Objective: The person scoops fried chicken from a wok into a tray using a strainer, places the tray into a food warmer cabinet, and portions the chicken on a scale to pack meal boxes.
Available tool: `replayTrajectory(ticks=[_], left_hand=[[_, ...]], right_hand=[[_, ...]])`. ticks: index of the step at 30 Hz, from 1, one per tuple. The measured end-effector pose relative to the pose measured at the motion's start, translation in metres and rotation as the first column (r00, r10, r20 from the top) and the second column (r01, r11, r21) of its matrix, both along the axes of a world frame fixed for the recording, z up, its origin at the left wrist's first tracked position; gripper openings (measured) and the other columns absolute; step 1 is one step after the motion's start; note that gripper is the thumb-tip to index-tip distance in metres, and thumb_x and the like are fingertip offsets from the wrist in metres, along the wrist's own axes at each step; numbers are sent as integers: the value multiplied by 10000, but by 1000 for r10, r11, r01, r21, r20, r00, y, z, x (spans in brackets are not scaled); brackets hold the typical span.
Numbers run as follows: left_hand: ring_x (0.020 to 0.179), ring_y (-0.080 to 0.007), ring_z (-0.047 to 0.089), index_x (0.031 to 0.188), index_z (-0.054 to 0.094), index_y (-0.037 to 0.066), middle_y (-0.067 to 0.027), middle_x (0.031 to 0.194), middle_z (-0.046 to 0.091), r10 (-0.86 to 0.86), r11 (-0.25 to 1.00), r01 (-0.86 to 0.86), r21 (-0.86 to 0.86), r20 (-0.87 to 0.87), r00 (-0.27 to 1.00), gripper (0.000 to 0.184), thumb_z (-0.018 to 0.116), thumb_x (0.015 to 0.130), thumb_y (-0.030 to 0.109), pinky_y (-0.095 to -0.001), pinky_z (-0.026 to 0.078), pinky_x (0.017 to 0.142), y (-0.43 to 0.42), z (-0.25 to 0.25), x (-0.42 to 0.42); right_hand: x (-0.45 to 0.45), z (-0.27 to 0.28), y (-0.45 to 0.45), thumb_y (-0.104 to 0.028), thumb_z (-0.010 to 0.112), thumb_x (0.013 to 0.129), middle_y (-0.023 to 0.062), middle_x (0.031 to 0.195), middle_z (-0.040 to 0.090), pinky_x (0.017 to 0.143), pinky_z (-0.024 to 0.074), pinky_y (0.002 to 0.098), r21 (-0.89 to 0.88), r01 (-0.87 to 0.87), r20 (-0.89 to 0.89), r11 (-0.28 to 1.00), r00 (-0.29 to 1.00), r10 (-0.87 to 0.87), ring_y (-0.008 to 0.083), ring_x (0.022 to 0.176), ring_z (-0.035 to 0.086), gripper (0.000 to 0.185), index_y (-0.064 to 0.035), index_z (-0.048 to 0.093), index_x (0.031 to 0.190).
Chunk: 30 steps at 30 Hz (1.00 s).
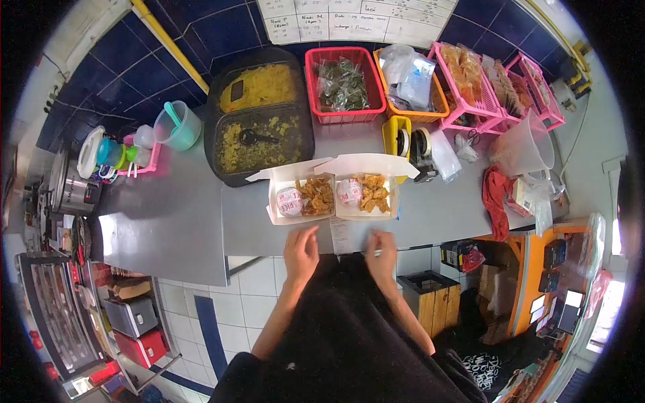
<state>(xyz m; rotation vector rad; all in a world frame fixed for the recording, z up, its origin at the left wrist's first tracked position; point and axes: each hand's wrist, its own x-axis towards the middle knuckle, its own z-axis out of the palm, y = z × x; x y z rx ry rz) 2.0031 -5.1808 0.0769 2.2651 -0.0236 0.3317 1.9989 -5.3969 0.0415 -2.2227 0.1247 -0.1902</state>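
Two open paper boxes stand side by side at the counter's near edge, a left box (274,209) and a right box (395,209), lids folded back. Each holds a round wrapped portion printed "RICE", one on the left (289,201) and one on the right (350,192), beside brown fried chicken pieces (318,196). A printed receipt (340,235) lies between my hands. My left hand (302,252) is just below the left box, fingers loosely bent and apart, holding nothing. My right hand (381,250) is below the right box, fingers curled in; a small pale spot shows at them.
Behind the boxes sits a black two-part tray (213,144) of yellow food. Along the wall are a red basket (346,119) of packets, an orange basket (440,101) and pink baskets (463,121). A yellow tape holder (396,126) and a clear jug (527,148) stand right.
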Motion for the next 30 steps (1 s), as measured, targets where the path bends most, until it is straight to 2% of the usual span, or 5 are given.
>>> replayTrajectory(ticks=[6,16,20,24,30], left_hand=[[733,-245,628,1015,645,68,-103,854,645,-9,994,-19,-105,-252,968,195,587,830,48,-358,494,685,19,-35,-57],[854,-272,667,1003,672,96,-128,988,679,107,940,-302,-160,-700,706,182,563,863,138,-383,513,722,58,-168,-136],[943,-344,605,1008,665,67,-146,960,658,76,844,234,483,-539,839,233,628,804,173,-453,492,786,87,-276,-256],[701,-325,642,811,667,81,-151,741,657,109,812,454,367,-859,499,208,557,840,255,-444,504,641,43,-256,-284],[651,-265,656,742,662,98,-120,717,673,198,980,-144,136,-688,698,209,572,849,253,-423,502,589,-56,-259,-229]], right_hand=[[53,-8,-58,-72,613,785,120,1004,556,826,425,430,-289,269,299,919,937,-181,299,949,547,365,-72,566,1147],[89,-17,-106,-169,629,764,160,1107,524,871,397,465,-368,7,11,930,1000,-3,343,1060,501,505,-105,516,1252],[63,-32,-160,-228,626,801,217,1228,494,979,347,498,-417,258,173,871,964,-202,389,1147,457,510,1,493,1237],[44,-29,-225,-132,591,842,231,1288,482,1047,337,458,-413,67,122,908,992,-18,395,1227,431,435,9,506,1245],[123,82,-361,-113,647,851,97,612,526,569,469,309,85,249,181,965,948,-261,138,584,538,211,-6,578,683]])
